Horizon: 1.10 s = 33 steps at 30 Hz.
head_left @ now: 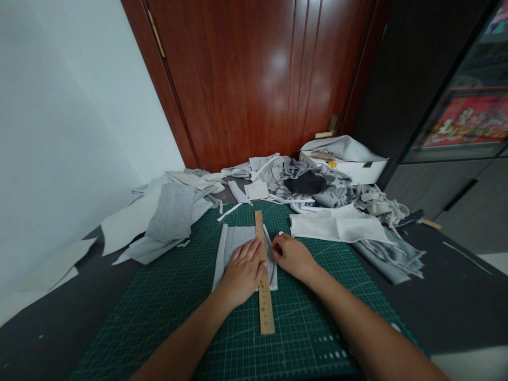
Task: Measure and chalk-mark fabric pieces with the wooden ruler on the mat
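- Open and flat, the grip of the left hand (pixel 244 269) rested over the wooden ruler (pixel 265 307) and gray cloth (pixel 235 236).
- The right hand (pixel 293 255) was half-curled near the cloth's right edge; I couldn't tell whether it held anything.
- On the green mat (pixel 151 307), the cloth looked light, soft and easily rumpled, best taken by its edges.

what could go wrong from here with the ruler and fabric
The straight wooden ruler might pivot: the left hand rests near its middle, leaving both ends free. The grey rectangular fabric piece might crease if the right hand, near its right edge, tugs it. The long white cloth beyond that hand could get brushed aside.
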Tool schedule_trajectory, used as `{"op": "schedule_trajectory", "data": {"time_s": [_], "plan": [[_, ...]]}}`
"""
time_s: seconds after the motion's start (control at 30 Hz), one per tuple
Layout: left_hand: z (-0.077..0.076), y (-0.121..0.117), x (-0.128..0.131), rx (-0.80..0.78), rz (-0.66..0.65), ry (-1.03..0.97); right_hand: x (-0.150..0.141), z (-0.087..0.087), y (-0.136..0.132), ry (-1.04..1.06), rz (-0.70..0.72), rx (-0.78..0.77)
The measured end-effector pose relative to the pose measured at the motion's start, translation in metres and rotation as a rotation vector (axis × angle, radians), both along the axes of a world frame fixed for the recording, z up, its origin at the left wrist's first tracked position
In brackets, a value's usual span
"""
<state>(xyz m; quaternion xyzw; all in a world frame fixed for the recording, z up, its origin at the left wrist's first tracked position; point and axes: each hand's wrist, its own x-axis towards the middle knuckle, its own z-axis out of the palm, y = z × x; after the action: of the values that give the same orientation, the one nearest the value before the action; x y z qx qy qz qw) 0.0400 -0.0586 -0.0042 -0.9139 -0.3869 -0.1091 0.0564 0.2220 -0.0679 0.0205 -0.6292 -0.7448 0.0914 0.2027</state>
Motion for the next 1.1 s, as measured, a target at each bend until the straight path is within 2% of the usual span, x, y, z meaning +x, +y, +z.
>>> {"op": "schedule_trajectory", "data": {"time_s": [0.27, 0.47, 0.63, 0.8, 1.0, 1.1], "plan": [[0.003, -0.001, 0.005, -0.009, 0.020, 0.012, 0.006, -0.007, 0.008, 0.074, -0.001, 0.029], [0.005, -0.002, 0.005, -0.016, 0.009, 0.015, 0.017, -0.010, 0.017, -0.008, -0.085, 0.174], [0.001, 0.000, 0.004, -0.003, 0.004, -0.011, 0.023, -0.011, 0.024, -0.092, -0.113, 0.138], [-0.002, 0.001, 0.004, -0.015, 0.017, 0.001, 0.021, -0.014, 0.026, -0.105, -0.131, 0.170], [0.002, 0.000, 0.005, -0.019, 0.019, -0.005, 0.020, -0.016, 0.030, -0.054, -0.170, 0.168], [0.005, 0.000, 0.005, -0.023, 0.015, -0.012, 0.021, -0.017, 0.033, 0.038, -0.166, 0.167]]}}
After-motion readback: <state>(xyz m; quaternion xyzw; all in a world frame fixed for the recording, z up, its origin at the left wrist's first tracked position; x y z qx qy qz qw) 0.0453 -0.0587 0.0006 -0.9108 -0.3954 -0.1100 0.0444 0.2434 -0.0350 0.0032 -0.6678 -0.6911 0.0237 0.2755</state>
